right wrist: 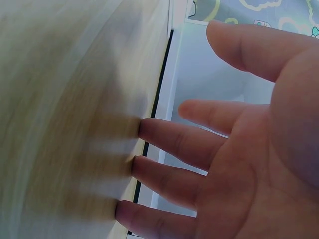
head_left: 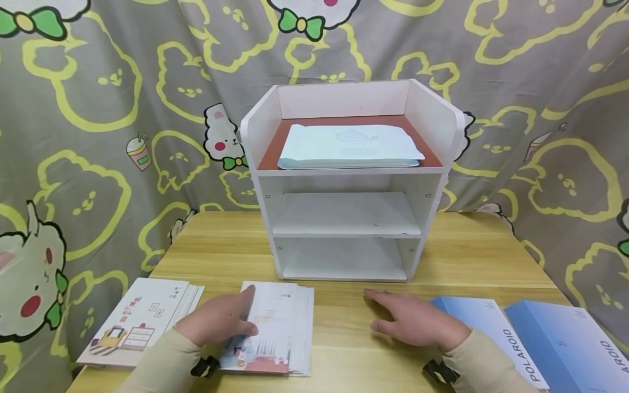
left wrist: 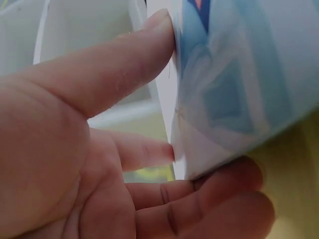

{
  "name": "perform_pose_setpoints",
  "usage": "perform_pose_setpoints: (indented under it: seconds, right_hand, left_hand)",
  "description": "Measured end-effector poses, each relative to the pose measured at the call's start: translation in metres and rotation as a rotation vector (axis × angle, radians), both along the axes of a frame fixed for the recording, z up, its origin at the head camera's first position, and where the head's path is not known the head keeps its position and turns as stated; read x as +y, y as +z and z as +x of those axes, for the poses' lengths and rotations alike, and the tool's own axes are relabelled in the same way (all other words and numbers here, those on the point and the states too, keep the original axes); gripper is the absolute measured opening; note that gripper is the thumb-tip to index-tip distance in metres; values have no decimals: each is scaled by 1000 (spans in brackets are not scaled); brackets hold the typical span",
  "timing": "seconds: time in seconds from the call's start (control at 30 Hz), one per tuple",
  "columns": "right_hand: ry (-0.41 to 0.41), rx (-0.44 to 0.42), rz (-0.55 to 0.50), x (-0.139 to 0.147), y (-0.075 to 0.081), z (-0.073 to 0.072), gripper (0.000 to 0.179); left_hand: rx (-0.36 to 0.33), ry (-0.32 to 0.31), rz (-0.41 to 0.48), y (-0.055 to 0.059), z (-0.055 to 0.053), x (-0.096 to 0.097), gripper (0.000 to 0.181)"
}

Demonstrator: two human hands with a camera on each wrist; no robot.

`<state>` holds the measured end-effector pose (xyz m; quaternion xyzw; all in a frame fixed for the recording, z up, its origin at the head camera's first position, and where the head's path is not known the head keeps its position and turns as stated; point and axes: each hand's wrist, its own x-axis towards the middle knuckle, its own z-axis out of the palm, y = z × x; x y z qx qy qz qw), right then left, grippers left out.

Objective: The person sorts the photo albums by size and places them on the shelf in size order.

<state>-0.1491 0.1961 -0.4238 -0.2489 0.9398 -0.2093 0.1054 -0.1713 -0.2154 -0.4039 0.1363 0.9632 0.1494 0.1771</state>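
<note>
My left hand is at the left edge of a stack of thin white booklets with a pink and blue printed cover. Thumb and forefinger are spread and overlap the cover in the head view. In the left wrist view, the thumb and fingertips meet the edge of a pale blue printed booklet, the other fingers loosely bent below it. My right hand holds nothing. Its fingers are spread and fairly straight, tips right at the wooden tabletop, before the white shelf.
On the shelf's top level lies a pale blue flat package with a whale drawing. Another stack of illustrated booklets lies at the far left. Two blue boxes marked POLAROID, one nearer and one farther right, lie right. A patterned curtain hangs behind.
</note>
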Motion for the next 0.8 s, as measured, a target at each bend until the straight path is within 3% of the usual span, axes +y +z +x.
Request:
perform_pose_setpoints:
  seconds: [0.4, 0.63, 0.8]
  right_hand:
    - [-12, -7, 8, 0, 0, 2, 68]
    - [-16, 10, 5, 0, 0, 2, 68]
    - [-30, 9, 5, -1, 0, 2, 67]
  left_hand:
    - [109, -206, -90, 0, -2, 70, 99]
    - [123, -256, -114, -2, -2, 103, 100]
    - [146, -270, -128, -5, 0, 116, 103]
